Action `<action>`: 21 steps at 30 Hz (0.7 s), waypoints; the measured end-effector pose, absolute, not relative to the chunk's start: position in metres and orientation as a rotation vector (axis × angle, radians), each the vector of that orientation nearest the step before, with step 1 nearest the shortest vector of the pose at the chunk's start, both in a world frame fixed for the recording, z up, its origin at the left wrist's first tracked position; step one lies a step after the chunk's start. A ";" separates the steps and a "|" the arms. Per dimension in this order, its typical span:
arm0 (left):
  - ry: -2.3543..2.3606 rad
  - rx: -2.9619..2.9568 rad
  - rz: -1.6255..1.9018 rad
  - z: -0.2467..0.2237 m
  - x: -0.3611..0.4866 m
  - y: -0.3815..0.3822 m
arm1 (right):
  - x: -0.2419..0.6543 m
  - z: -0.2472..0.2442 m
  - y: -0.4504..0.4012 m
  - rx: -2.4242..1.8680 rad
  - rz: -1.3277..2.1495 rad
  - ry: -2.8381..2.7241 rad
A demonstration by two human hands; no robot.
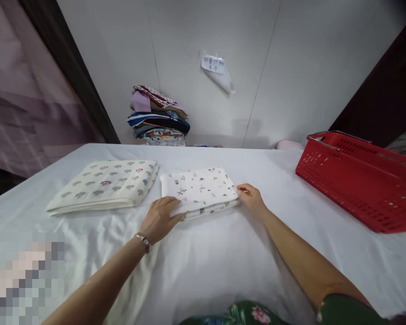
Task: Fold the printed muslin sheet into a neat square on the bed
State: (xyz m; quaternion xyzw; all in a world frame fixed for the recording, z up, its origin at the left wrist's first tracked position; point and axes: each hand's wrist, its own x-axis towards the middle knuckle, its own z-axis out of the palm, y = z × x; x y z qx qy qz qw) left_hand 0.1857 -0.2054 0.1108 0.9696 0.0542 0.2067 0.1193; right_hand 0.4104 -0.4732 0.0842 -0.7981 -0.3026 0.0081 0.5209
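- I am seeing a small white cloth [206,187] with tiny prints lying in the middle of the white bed-like top [230,271], right in front of the person.
- The small cloth is already sitting in a flat, folded block, so I am thinking most of its folding is done.
- Its near edge is showing layers that are not lining up quite evenly, so maybe a little straightening is left.
- The left hand [159,219] is resting on the near left corner. Its fingers are lying close together on top, and its thumb is sticking out along the front edge. I cannot tell if it is squeezing.
- The right hand [253,199] is touching the near right corner, and its thumb and fingertips look like they are pinching the edge.
- A bigger cloth [103,180] with gray shapes is lying to the left, apart from the small one. It is looking folded and done, and no hand is touching it.
- A red basket [362,180] is standing on the right, well apart from both hands. I cannot tell what it is holding.
- Behind the far edge, a tall pile of cloths [159,117] is standing by the wall [297,67].
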 end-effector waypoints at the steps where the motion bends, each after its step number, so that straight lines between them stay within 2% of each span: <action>1: 0.162 2.839 0.623 0.107 0.181 -0.205 | 0.406 0.081 -0.477 -1.882 -0.022 -0.803; 10: 0.197 2.854 0.904 0.099 0.164 -0.212 | 0.398 0.067 -0.493 -1.982 -0.162 -0.971; 16: 0.360 2.935 0.924 0.099 0.150 -0.215 | 0.388 0.082 -0.494 -2.032 -0.352 -1.050; 21: 0.458 2.945 0.834 0.093 0.148 -0.217 | 0.387 0.081 -0.497 -2.076 -0.343 -1.080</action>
